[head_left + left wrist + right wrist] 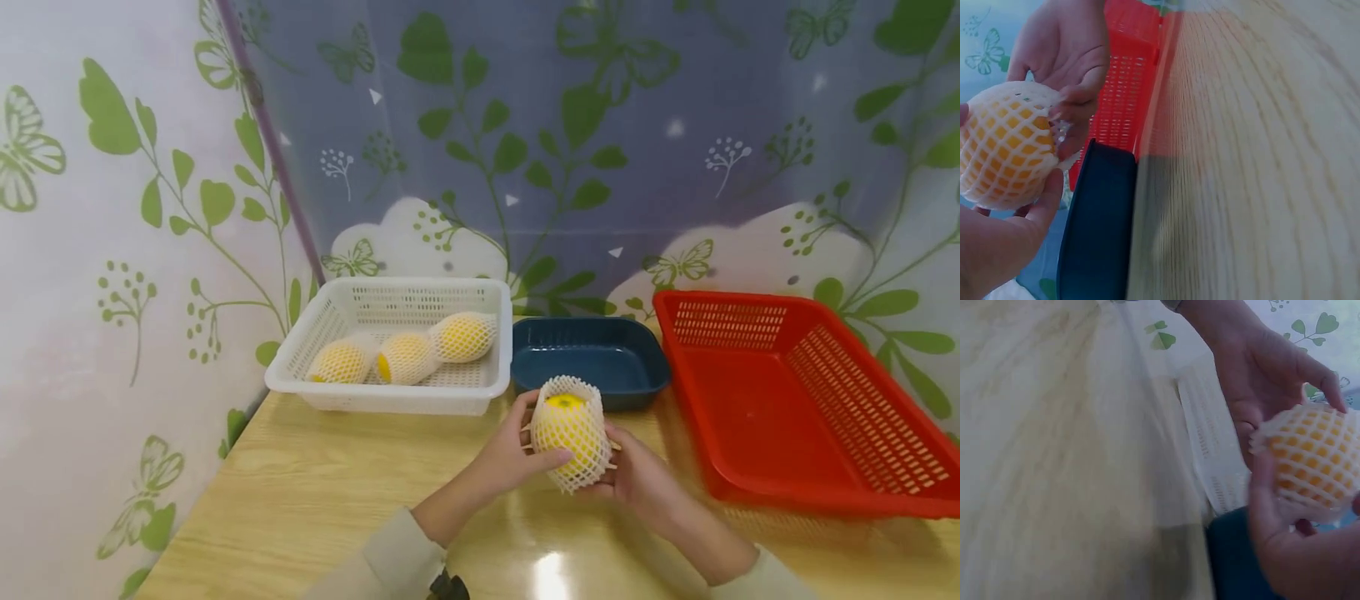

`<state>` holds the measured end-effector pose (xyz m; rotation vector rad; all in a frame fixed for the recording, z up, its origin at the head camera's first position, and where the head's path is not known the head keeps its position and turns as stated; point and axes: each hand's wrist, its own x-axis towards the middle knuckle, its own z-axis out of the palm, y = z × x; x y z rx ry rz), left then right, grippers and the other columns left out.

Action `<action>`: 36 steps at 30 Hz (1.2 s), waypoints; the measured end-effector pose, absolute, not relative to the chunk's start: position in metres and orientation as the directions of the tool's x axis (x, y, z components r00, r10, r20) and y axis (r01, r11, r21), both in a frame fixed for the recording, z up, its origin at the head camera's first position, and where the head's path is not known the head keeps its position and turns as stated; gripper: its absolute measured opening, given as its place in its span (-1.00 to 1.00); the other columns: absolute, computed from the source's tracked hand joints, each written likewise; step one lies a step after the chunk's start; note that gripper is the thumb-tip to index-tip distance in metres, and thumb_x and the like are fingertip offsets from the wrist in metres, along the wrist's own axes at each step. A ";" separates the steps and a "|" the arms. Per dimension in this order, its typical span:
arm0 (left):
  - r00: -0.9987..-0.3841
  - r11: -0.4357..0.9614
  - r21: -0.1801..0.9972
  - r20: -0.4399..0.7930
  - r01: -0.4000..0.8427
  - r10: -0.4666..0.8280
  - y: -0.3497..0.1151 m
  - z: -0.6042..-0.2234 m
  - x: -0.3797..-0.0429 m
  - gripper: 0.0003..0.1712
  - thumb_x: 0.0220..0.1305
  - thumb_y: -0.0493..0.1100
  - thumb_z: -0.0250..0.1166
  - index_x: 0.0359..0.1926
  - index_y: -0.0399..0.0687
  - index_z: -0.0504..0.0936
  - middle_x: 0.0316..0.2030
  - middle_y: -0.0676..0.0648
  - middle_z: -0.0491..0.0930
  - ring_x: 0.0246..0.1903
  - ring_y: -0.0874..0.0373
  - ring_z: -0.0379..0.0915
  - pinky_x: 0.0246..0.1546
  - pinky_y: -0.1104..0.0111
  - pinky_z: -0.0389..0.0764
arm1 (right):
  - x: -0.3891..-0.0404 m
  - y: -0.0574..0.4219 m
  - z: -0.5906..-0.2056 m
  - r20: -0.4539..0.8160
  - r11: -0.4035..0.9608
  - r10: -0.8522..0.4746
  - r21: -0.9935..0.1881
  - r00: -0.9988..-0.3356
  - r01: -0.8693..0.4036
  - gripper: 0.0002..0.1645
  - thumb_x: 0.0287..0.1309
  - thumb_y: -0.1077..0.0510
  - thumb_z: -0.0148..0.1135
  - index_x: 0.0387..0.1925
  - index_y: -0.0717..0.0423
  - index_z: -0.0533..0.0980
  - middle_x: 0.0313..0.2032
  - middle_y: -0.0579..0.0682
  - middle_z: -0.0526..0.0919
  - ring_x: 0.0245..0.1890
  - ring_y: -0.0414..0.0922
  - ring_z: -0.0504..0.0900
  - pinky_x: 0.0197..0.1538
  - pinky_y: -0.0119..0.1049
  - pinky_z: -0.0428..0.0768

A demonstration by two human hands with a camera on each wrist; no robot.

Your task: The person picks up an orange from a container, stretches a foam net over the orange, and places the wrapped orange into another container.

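Both hands hold a yellow fruit in a white foam net (570,437) above the table's middle. My left hand (510,454) grips it from the left, thumb across the front of the net. From the right, my right hand (648,483) holds its lower side, its fingers partly hidden behind the net. The net's mouth is open at the top, where the fruit's stem end shows. In the left wrist view, the right hand's curled fingers (1075,109) meet the net's edge. The right wrist view has the right thumb (1263,494) against the netted fruit (1316,459).
A white basket (390,400) at the back left holds 3 netted yellow fruits (405,358). Just behind the hands is a dark blue basin (592,362). A large red basket (750,408) stands at the right. Patterned curtain (480,167) hangs behind the wooden table (337,483).
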<state>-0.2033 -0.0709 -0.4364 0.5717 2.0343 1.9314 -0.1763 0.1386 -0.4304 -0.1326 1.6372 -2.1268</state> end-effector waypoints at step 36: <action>-0.848 -0.046 0.958 -0.229 -0.285 0.477 -0.074 -0.439 -0.205 -0.22 0.28 -0.16 0.32 0.40 0.01 0.12 -0.01 -0.19 0.54 -0.07 -0.03 0.59 -0.03 0.06 0.61 | -0.183 0.131 -0.436 -0.051 0.239 -0.268 -0.971 -0.962 -0.015 -0.08 0.11 0.06 0.41 0.37 0.14 0.11 0.26 0.29 0.33 0.05 0.08 0.50 0.06 -0.08 0.59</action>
